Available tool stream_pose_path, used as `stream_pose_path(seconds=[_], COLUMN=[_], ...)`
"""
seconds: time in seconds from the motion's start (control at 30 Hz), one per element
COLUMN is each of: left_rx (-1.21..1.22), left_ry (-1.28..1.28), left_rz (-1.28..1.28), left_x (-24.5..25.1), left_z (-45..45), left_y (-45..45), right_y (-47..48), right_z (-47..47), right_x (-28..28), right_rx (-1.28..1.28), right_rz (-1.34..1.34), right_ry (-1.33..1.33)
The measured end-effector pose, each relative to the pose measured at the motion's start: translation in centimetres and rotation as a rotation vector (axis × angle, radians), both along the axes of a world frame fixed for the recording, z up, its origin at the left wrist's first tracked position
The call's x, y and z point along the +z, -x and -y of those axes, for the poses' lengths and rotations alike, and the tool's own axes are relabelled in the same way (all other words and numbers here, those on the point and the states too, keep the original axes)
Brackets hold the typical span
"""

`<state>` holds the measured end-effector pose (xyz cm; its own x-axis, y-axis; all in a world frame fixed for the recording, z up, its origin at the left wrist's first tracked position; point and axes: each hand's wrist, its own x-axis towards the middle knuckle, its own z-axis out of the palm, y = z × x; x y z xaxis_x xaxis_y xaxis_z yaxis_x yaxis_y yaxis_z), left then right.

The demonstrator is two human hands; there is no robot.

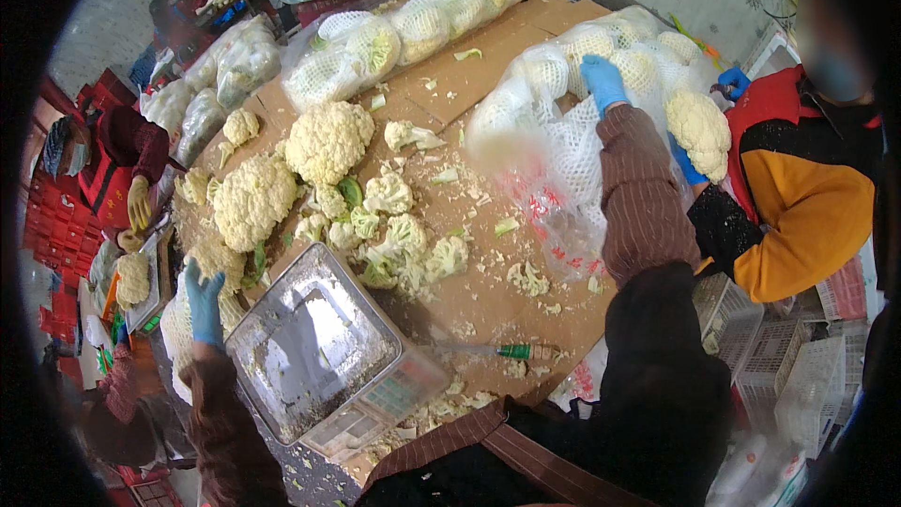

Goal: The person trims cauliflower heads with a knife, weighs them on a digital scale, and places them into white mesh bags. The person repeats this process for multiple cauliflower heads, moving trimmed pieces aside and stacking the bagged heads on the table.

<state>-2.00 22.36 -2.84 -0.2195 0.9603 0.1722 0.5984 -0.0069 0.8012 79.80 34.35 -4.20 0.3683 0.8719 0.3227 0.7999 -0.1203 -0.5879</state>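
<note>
My left hand [205, 303], in a blue glove, rests with spread fingers on a cauliflower head partly wrapped in white foam netting [179, 320], left of a metal-topped weighing scale [317, 341]. My right hand [604, 81], also blue-gloved, reaches to the netted cauliflowers [588, 49] in a clear plastic bag at the right; its fingers are bent, and whether they grip the netting is unclear. Large bare cauliflower heads [331, 141] and cut florets [405, 239] lie between my hands. A knife with a green handle [524, 351] lies near the scale.
A filled bag of netted cauliflowers [422, 24] lies along the table's far side. Trimmings litter the cardboard tabletop [479, 296]. A co-worker at the right holds a cauliflower [698, 134] close to my right arm. Other people stand left and beyond. Plastic crates [771, 359] stand at lower right.
</note>
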Motion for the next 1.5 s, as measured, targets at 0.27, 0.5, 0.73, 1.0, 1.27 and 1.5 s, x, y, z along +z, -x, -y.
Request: stream_pose_path(seconds=[0.27,0.5,0.73,1.0,1.27,1.5], left_rx=[-0.018,-0.059,-0.202,-0.729,-0.693,-0.636], left_ry=[0.268,0.285,0.233,-0.140,0.151,-0.201], left_rz=[0.331,0.456,0.438,-0.082,-0.113,-0.278], left_x=[6.0,5.6,8.1,7.5,-2.5,-7.0], left_z=[10.2,13.6,14.4,15.5,17.8,16.5], left_y=[-6.5,-6.8,-12.1,-29.0,-36.5,-38.4], right_y=[4.2,2.7,2.6,13.6,23.9,22.3], right_z=[-6.1,4.6,14.6,26.7,32.5,34.0], right_x=[-8.2,-8.2,-4.7,0.7,-5.8,-3.2], right_rx=[0.125,-0.022,0.166,0.416,0.517,0.692], right_rz=[-1.080,-1.408,-1.791,-1.494,-1.219,-0.252], right_ry=[-0.261,-0.437,-0.583,-0.191,0.255,-0.028])
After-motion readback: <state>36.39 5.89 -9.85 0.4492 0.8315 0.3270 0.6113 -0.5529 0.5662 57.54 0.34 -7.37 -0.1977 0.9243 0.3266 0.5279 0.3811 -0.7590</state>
